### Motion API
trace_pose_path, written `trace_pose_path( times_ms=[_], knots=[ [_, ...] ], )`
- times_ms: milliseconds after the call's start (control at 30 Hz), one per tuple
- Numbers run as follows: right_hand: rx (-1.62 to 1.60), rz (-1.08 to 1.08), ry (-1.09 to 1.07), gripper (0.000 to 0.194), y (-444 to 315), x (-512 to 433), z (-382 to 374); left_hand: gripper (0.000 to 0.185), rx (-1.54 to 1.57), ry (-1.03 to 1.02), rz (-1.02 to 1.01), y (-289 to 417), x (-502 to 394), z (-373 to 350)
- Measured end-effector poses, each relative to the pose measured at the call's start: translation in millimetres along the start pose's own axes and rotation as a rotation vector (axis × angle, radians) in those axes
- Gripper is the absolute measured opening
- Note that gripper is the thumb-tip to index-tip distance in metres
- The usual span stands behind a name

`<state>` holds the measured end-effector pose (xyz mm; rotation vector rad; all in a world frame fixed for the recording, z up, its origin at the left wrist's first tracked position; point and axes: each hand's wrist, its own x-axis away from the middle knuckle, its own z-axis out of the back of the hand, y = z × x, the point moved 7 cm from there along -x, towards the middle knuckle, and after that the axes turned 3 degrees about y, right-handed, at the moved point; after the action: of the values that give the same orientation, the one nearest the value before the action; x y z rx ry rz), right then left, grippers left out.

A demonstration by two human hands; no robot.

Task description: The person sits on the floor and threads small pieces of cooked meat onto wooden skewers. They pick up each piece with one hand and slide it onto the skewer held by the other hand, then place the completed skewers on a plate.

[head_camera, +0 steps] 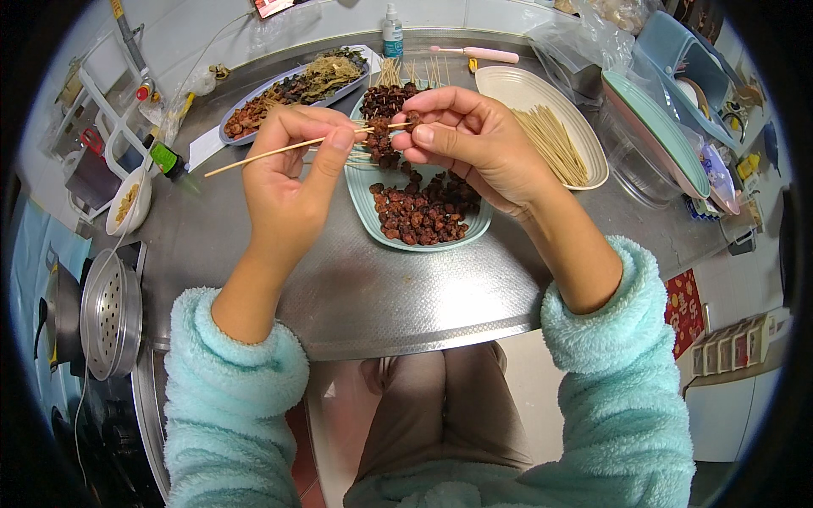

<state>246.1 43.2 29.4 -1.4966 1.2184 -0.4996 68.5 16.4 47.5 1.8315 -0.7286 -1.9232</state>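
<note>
My left hand [289, 168] pinches a thin bamboo skewer [260, 154] between thumb and forefinger, its blunt end sticking out to the left. At the skewer's right end, the thumb and fingers of my right hand [479, 143] hold a small brown food piece [413, 118], perhaps dried meat. Whether the tip passes through it is hard to tell. Under my hands lies a pale green plate [416, 247]. Loose brown pieces [419, 216] are heaped on its near half, and filled skewers [383, 100] lie on its far half, partly hidden by my hands.
Bare bamboo skewers [551, 147] rest on a cream oval plate [502, 77] to the right. A lavender platter [225, 134] of dried food is at the back left. Beyond stand a spray bottle [392, 35] and pink brush [483, 53]. A white bowl [141, 206] sits at left on the metal table [394, 298].
</note>
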Motion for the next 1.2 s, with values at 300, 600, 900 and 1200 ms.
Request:
trace_pose_path(
  times_ms=[300, 600, 900, 1200],
  knots=[
    [0.242, 0.129, 0.05, 0.025, -7.5, 2.7, -0.4, 0.01, 0.045, 0.0, 0.02, -2.6, -0.7, 0.2],
    [0.281, 0.125, 0.006, 0.019, -9.2, 4.5, -6.5, 0.011, 0.095, -0.074, 0.037, -3.2, -2.7, -1.4],
    [0.252, -0.152, -0.081, 0.035, 8.1, 5.7, -6.5, 0.011, 0.105, -0.121, 0.062, -2.7, 0.0, -8.2],
    [0.459, 0.253, -0.053, 0.022, -9.3, 8.1, -16.8, 0.011, 0.137, -0.081, 0.099, -8.1, -0.9, -4.4]
  ],
)
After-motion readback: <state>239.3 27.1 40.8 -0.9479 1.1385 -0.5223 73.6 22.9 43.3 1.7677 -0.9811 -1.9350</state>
